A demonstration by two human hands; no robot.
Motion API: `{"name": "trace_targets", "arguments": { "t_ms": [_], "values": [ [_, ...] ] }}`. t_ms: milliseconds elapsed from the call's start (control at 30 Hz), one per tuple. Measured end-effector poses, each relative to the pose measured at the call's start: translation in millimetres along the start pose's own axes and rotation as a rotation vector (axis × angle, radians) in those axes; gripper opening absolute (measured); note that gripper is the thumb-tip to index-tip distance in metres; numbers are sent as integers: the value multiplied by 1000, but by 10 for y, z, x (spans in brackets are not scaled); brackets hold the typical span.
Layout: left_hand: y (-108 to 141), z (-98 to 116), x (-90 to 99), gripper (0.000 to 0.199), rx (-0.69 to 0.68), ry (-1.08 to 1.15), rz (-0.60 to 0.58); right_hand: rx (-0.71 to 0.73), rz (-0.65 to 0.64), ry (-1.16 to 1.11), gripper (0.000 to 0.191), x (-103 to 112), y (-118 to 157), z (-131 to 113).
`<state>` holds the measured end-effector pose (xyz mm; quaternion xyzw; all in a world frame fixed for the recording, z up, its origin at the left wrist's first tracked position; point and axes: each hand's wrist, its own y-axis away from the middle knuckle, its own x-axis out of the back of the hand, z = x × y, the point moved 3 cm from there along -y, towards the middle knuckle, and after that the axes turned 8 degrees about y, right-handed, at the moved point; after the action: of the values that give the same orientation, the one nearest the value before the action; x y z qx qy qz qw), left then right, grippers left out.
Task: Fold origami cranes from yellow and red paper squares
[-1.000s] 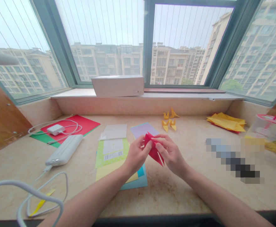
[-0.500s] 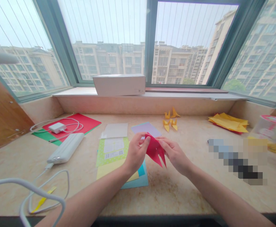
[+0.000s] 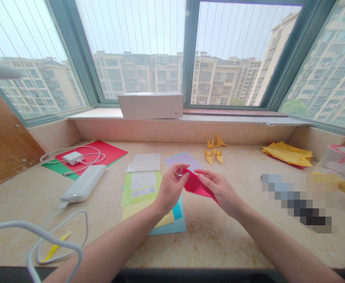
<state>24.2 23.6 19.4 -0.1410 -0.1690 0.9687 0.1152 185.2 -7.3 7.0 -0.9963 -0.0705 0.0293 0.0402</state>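
Observation:
A folded piece of red paper (image 3: pixel 198 186) is held above the counter between both hands, its pointed end slanting down to the right. My left hand (image 3: pixel 174 186) pinches its left end between thumb and fingers. On its right side, my right hand (image 3: pixel 219 188) grips the paper, thumb on top and fingers behind. Beyond the hands lies a lilac sheet (image 3: pixel 184 159), partly hidden. Several folded yellow paper figures (image 3: pixel 214 151) stand farther back, right of the lilac sheet.
Green, yellow and blue sheets (image 3: pixel 139 188) lie left of the hands. A white power bank (image 3: pixel 85 182), cables (image 3: pixel 86 228) and red paper (image 3: pixel 110 151) are farther left. Yellow papers (image 3: pixel 288 153) and a clear cup (image 3: pixel 339 161) stand right. A white box (image 3: pixel 151 106) rests on the sill.
The red paper's two separate points, which hung downward, now appear as one flap slanting right. My right hand's fingers have shifted along the paper; my left hand stays nearly in place.

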Motion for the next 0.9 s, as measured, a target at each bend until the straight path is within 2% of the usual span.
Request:
{"name": "trace_targets", "arguments": {
  "t_ms": [233,333,500,667,767,900],
  "values": [
    [-7,36,20,5,-48,-132,-9,-48,-123,87,48,157,-4,-88],
    [-13,30,39,7,-124,-222,-27,-55,-142,176,48,226,-20,-90],
    [23,28,23,24,-267,-515,-218,-13,-172,277,41,254,-23,-91],
    [91,42,-19,8,-312,-734,-426,57,-198,393,40,203,22,-131],
    [96,69,-31,15,-326,-735,-431,36,-181,376,45,211,30,-127],
    [74,88,-30,25,-284,-623,-349,31,-176,350,46,246,12,-118]
  ]
}}
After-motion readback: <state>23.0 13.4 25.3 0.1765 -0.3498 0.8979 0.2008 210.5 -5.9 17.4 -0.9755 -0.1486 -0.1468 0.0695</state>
